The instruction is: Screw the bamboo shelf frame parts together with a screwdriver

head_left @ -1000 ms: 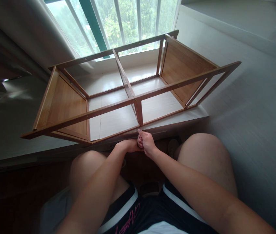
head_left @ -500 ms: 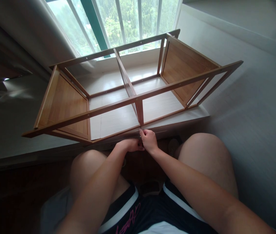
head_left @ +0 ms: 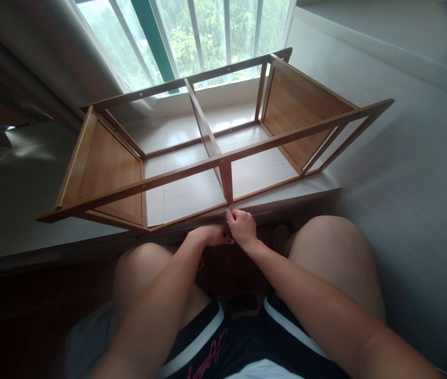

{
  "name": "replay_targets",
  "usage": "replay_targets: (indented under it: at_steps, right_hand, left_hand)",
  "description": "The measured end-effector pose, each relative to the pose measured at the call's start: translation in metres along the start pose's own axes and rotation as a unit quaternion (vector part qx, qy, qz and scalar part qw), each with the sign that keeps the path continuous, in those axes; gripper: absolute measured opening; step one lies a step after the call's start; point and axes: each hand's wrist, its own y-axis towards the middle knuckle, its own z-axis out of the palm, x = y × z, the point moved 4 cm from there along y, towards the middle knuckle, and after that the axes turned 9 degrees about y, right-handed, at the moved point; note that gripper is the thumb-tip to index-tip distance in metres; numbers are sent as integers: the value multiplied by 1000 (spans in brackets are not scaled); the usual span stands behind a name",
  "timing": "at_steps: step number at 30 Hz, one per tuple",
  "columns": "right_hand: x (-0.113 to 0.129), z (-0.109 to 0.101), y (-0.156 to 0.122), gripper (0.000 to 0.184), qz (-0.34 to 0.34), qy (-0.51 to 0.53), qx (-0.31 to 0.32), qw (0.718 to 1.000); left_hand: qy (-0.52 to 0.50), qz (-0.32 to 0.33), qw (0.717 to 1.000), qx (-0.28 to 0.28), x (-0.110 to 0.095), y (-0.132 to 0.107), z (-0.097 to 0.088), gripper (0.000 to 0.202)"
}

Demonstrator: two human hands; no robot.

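Wooden frame on pale ledge, probably light, stiff, best lifted by its long rails; left hand curled, right hand bunched near its lower edge, closure and contents of both untellable.

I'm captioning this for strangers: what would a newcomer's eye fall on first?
Probably the wooden frame, stretching across the middle on a pale ledge. Then the bright window behind it, at the top. Below the frame's near edge, the left hand and right hand are close together between the knees.
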Motion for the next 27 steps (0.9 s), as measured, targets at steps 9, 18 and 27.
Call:
replay_targets:
  at_steps: [9,18,27]
  right_hand:
    - [1,-1,1,48,-19,8,-6,1000]
    - [-2,2,4,48,-40,111,-8,993]
    - [-11,19,3,52,46,383,35,922]
  left_hand:
    - [-7,-1,1000,6,-2,-1,-1,44]
    - [6,-4,1000,6,-3,-1,-1,44]
    - [32,-8,999,-1,-4,-2,-3,44]
